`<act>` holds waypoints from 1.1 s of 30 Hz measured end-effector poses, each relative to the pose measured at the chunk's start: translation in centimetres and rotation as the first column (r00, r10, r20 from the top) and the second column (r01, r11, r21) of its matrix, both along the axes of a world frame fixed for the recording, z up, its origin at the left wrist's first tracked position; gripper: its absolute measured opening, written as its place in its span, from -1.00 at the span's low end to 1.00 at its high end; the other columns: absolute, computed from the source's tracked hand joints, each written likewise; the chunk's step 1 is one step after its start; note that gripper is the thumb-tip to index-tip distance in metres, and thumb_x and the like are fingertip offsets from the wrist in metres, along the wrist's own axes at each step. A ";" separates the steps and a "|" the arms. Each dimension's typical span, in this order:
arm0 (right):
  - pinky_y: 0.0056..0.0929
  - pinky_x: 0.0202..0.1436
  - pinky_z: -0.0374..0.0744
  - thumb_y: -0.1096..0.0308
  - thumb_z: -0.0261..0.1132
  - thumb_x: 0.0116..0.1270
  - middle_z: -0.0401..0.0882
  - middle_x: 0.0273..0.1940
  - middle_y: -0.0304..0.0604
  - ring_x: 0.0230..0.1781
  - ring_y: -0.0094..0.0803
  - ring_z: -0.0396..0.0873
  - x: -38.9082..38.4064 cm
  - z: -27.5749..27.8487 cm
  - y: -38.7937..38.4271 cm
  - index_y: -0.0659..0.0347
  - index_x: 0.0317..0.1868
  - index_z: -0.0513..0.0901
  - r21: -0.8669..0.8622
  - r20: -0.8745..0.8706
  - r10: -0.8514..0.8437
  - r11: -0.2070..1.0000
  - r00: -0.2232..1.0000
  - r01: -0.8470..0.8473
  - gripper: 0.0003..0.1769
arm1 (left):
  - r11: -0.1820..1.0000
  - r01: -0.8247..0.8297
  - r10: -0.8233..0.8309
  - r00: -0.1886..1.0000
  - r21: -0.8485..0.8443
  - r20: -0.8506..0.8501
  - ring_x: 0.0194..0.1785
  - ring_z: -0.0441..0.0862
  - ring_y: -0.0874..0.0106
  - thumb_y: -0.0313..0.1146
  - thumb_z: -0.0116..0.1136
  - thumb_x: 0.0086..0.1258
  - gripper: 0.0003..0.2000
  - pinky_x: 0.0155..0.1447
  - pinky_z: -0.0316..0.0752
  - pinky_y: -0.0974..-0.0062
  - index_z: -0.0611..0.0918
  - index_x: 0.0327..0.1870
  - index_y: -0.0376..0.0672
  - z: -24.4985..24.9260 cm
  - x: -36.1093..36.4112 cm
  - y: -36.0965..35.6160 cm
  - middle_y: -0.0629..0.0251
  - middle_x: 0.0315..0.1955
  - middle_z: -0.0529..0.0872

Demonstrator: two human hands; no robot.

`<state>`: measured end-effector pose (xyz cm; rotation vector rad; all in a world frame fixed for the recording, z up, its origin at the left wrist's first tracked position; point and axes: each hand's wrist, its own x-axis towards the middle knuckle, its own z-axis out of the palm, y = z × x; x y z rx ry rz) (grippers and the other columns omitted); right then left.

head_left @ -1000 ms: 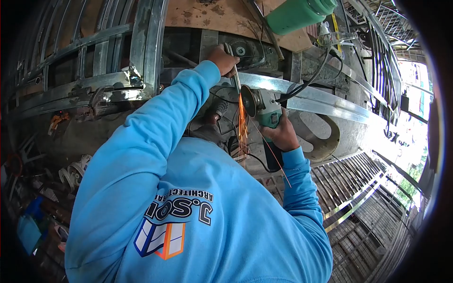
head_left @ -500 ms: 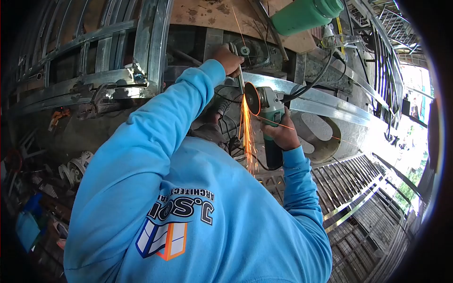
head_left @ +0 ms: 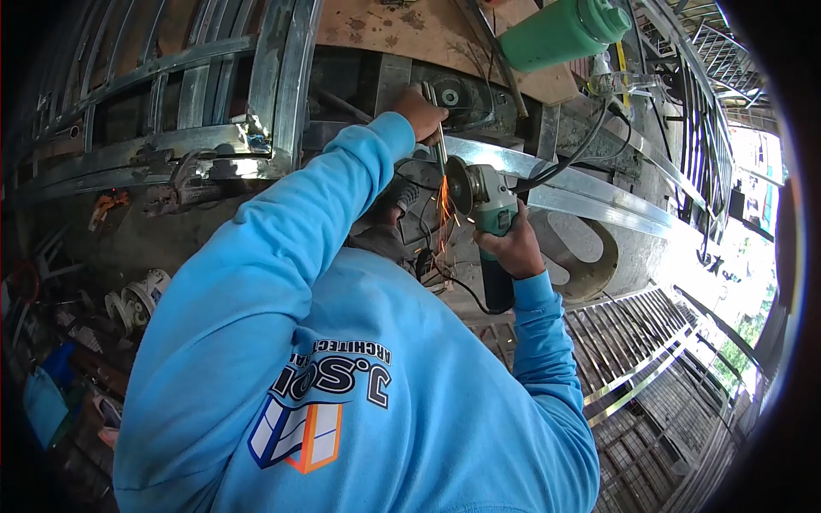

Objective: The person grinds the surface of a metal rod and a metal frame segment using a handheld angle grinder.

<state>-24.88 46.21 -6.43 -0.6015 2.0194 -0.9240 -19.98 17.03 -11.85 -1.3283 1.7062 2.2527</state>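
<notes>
My right hand [head_left: 518, 244] is wrapped round the body of a green and black angle grinder [head_left: 496, 205], its disc [head_left: 462, 184] upright and touching or very close to a thin metal bar [head_left: 440, 150]. My left hand [head_left: 419, 113] grips the upper part of that bar, fingers closed round it. A short spray of orange sparks [head_left: 443, 205] falls from where disc and bar meet. Blue sleeves cover both my arms. The bar's lower end is hard to make out among the sparks.
A galvanized steel beam [head_left: 599, 201] runs behind the grinder. Welded metal frames [head_left: 162, 128] stand at left, a grille [head_left: 633, 325] lies at right. A green jug [head_left: 560, 36] sits on a board at the back. The grinder's black cord [head_left: 573, 162] loops rightward.
The spark stream has shrunk from long and bright to short and thin. The disc no longer shows its orange glowing rim. Both hands keep their holds with little movement.
</notes>
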 end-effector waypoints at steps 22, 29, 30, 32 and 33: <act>-0.25 0.18 0.62 0.27 0.52 -0.01 0.69 0.04 0.15 0.04 -0.12 0.70 0.8 1.7 1.5 0.37 0.38 0.32 0.042 -0.129 -0.023 0.999 0.991 0.028 -0.06 | 0.999 0.027 -0.025 0.995 0.021 -0.101 -0.63 0.59 0.45 -0.28 0.16 0.57 -0.71 -0.63 0.41 0.48 0.48 0.10 -0.31 0.5 0.7 -0.6 0.20 -0.41 0.65; -0.26 0.16 0.62 0.28 0.53 -0.02 0.70 0.01 0.10 0.00 -0.17 0.70 0.9 2.1 0.7 0.35 0.36 0.36 0.039 -0.056 -0.056 0.998 0.997 0.058 -0.09 | 0.998 0.050 -0.048 0.995 0.025 -0.082 -0.52 0.65 0.51 -0.22 0.20 0.58 -0.73 -0.56 0.48 0.55 0.59 -0.05 -0.30 -1.0 0.3 -1.6 0.27 -0.39 0.69; -0.26 0.15 0.62 0.28 0.53 -0.02 0.70 0.01 0.10 0.00 -0.17 0.70 1.0 2.4 0.5 0.35 0.35 0.37 0.038 -0.055 -0.054 0.998 0.997 0.056 -0.10 | 0.999 0.044 -0.042 0.996 0.025 -0.078 -0.52 0.65 0.51 -0.23 0.20 0.58 -0.74 -0.55 0.49 0.54 0.59 -0.05 -0.30 -1.0 0.3 -1.6 0.26 -0.39 0.69; -0.26 0.15 0.62 0.27 0.53 -0.02 0.70 0.00 0.10 -0.01 -0.17 0.70 1.0 2.3 0.4 0.36 0.34 0.38 0.025 -0.039 -0.056 0.998 0.998 0.057 -0.11 | 0.999 0.032 -0.031 0.997 0.024 -0.069 -0.53 0.66 0.50 -0.25 0.19 0.58 -0.75 -0.54 0.50 0.53 0.59 -0.05 -0.31 -1.1 0.3 -1.5 0.23 -0.38 0.70; -0.26 0.15 0.62 0.27 0.53 -0.02 0.70 0.00 0.10 -0.01 -0.17 0.70 0.9 2.0 0.5 0.37 0.33 0.38 0.014 -0.025 -0.061 0.998 0.998 0.061 -0.11 | 0.999 0.038 -0.036 0.997 0.028 -0.065 -0.52 0.66 0.50 -0.26 0.18 0.59 -0.75 -0.54 0.50 0.53 0.58 -0.05 -0.32 -1.2 0.3 -1.5 0.22 -0.37 0.71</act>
